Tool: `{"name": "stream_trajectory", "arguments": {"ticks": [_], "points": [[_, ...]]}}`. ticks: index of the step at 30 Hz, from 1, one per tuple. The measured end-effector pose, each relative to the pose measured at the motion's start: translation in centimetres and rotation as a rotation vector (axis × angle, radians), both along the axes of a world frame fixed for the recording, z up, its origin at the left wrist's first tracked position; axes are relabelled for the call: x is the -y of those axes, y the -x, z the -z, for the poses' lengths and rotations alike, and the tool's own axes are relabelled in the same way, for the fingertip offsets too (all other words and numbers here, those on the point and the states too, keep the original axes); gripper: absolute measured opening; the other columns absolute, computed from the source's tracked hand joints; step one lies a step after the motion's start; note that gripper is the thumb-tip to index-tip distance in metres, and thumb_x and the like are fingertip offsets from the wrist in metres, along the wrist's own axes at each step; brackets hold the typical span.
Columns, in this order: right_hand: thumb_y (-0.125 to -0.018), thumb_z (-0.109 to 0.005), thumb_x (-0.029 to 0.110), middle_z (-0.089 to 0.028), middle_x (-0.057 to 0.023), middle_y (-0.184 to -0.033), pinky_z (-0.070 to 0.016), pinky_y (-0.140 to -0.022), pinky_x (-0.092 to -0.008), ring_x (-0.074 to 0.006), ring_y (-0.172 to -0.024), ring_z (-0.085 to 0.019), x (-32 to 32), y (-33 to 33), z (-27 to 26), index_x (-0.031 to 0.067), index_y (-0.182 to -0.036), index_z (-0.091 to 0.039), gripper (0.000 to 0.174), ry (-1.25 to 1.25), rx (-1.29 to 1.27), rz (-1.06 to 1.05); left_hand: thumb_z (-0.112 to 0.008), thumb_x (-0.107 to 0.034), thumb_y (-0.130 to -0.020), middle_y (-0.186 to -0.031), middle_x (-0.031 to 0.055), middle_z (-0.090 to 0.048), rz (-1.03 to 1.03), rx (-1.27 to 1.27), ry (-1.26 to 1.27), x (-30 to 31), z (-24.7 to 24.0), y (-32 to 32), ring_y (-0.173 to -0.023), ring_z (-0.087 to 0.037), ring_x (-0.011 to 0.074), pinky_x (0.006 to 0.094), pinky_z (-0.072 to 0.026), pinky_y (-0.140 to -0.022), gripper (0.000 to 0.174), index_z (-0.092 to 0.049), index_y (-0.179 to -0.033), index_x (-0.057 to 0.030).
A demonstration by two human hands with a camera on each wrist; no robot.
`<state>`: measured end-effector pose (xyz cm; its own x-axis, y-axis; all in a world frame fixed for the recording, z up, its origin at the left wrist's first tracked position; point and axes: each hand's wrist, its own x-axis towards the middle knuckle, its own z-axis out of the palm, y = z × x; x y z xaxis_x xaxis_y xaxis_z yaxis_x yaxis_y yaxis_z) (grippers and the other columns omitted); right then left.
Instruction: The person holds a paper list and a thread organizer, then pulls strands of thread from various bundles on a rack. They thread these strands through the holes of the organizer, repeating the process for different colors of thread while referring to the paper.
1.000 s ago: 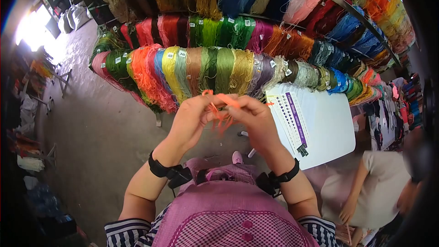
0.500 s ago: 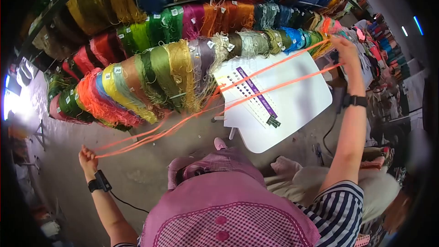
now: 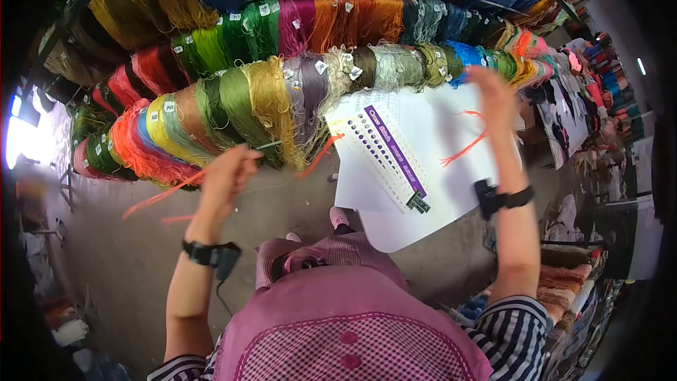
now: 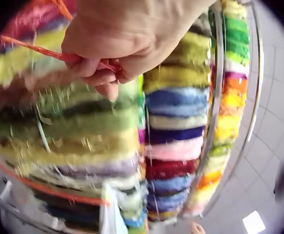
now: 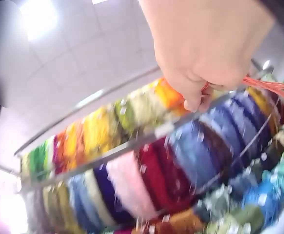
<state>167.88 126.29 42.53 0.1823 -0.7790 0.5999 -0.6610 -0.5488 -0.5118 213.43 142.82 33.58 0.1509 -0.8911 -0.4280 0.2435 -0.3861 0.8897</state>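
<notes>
Orange thread [image 3: 151, 203] trails to the left from my left hand [image 3: 229, 176], which is raised before the hanging skeins. In the left wrist view its curled fingers [image 4: 100, 78] pinch that thread. Over the far part of a white board [image 3: 451, 190], my right hand [image 3: 493, 102] holds a second bunch of orange thread [image 3: 465, 147], whose loose ends dangle. The right wrist view shows those strands [image 5: 273, 87] coming out of the curled fingers. Between the hands, another orange strand [image 3: 321, 155] hangs at the left edge of a purple-banded card with rows of holes [image 3: 388, 152].
Racks of tagged thread skeins [image 3: 240, 102] in many colours fill the front, with metal rails [image 5: 132, 145] along them. A small dark green piece [image 3: 418, 202] lies at the card's lower end. More skeins [image 3: 564, 282] lie at the right.
The hands were together on the orange thread, then spread wide with long strands stretched between them. Now both have come back inward, and separate lengths hang from each hand.
</notes>
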Motion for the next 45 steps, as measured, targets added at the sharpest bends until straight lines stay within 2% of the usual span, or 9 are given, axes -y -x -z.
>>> {"name": "stream_trajectory", "arguments": {"ticks": [3, 6, 11, 16, 25, 33, 39, 42, 45], "points": [[-0.099, -0.052, 0.028, -0.069, -0.0148, -0.086, -0.0515, -0.071, -0.0392, -0.0314, -0.077, -0.068, -3.5, -8.6, 5.7, 0.0087, -0.107, -0.054, 0.021, -0.578, -0.002, -0.096, -0.056, -0.025, -0.097, -0.070, -0.0048, -0.057, 0.200, -0.192, -0.028, 3.6, -1.9, 8.4, -0.052, -0.037, 0.0022, 0.0199, -0.0213, -0.042, 0.026, -0.070, -0.104, -0.0040], [-0.094, -0.064, 0.020, -0.070, -0.0040, -0.079, -0.0474, -0.056, -0.0261, -0.0100, -0.059, -0.060, -4.2, -12.3, 9.4, 0.0046, -0.099, -0.062, 0.017, -0.810, 0.173, -0.230, -0.056, -0.022, -0.098, -0.080, 0.0007, -0.065, 0.226, -0.456, -0.059, 6.6, 1.1, 12.9, -0.056, -0.045, 0.0031, 0.0182, -0.0262, -0.042, 0.026, -0.066, -0.110, -0.0011], [-0.087, -0.067, 0.019, -0.066, -0.0092, -0.076, -0.0497, -0.060, -0.0340, -0.0210, -0.068, -0.066, -2.8, -13.2, 13.9, 0.0053, -0.087, -0.067, 0.013, -0.749, 0.145, -0.139, -0.057, -0.019, -0.098, -0.096, 0.0111, -0.070, 0.093, -0.590, -0.156, 7.8, 2.6, 15.4, -0.066, -0.056, 0.0058, 0.0165, -0.0362, -0.044, 0.028, -0.057, -0.119, -0.0003], [-0.080, -0.069, 0.014, -0.065, -0.0110, -0.078, -0.0505, -0.062, -0.0374, -0.0308, -0.072, -0.064, -4.0, -13.7, 14.0, 0.0070, -0.088, -0.067, 0.011, -0.390, -0.016, -0.130, -0.058, -0.018, -0.098, -0.091, 0.0074, -0.070, 0.056, -0.504, -0.151, 8.0, 3.2, 15.8, -0.059, -0.052, 0.0050, 0.0159, -0.0350, -0.043, 0.024, -0.061, -0.115, -0.0010], [-0.075, -0.075, 0.019, -0.068, -0.0058, -0.077, -0.0487, -0.062, -0.0279, -0.0128, -0.064, -0.060, -3.9, -12.0, 11.6, 0.0032, -0.094, -0.068, 0.025, -0.810, 0.207, -0.209, -0.057, -0.016, -0.097, -0.089, 0.0053, -0.072, 0.210, -0.007, 0.032, 9.5, 3.4, 17.0, -0.067, -0.067, 0.0065, 0.0176, -0.0375, -0.042, 0.016, -0.067, -0.096, -0.0039], [-0.075, -0.075, 0.018, -0.068, -0.0068, -0.076, -0.0496, -0.062, -0.0290, -0.0162, -0.065, -0.064, -3.9, -11.7, 12.0, 0.0039, -0.098, -0.064, 0.029, -0.746, 0.178, -0.193, -0.061, -0.013, -0.091, -0.087, 0.0056, -0.072, 0.218, 0.064, -0.040, 9.1, 3.6, 15.0, -0.066, -0.068, 0.0092, 0.0203, -0.0408, -0.042, 0.011, -0.066, -0.093, -0.0037], [-0.078, -0.076, 0.021, -0.064, -0.0037, -0.073, -0.0481, -0.061, -0.0265, -0.0113, -0.064, -0.059, -4.0, -11.7, 13.9, 0.0047, -0.103, -0.062, 0.033, -0.667, 0.060, -0.216, -0.060, -0.007, -0.087, -0.086, 0.0090, -0.069, 0.130, -0.902, 0.044, 7.9, 1.8, 12.1, -0.063, -0.058, 0.0092, 0.0203, -0.0377, -0.050, 0.010, -0.066, -0.094, -0.0027], [-0.075, -0.078, 0.023, -0.063, -0.0040, -0.072, -0.0485, -0.060, -0.0311, -0.0172, -0.064, -0.061, -4.2, -12.0, 13.1, 0.0084, -0.107, -0.061, 0.039, -0.671, -0.020, -0.162, -0.054, -0.007, -0.090, -0.085, 0.0102, -0.067, 0.259, -0.515, 0.069, 8.5, 1.0, 13.2, -0.065, -0.058, 0.0089, 0.0201, -0.0348, -0.048, 0.019, -0.066, -0.102, -0.0003], [-0.072, -0.079, 0.023, -0.063, -0.0046, -0.074, -0.0496, -0.061, -0.0348, -0.0222, -0.067, -0.064, -4.2, -12.1, 12.3, 0.0118, -0.111, -0.058, 0.045, -0.739, -0.073, -0.115, -0.049, -0.006, -0.091, -0.088, 0.0108, -0.067, 0.305, -0.531, 0.075, 8.6, 1.0, 13.2, -0.065, -0.058, 0.0095, 0.0190, -0.0332, -0.047, 0.030, -0.064, -0.115, 0.0022]]}}
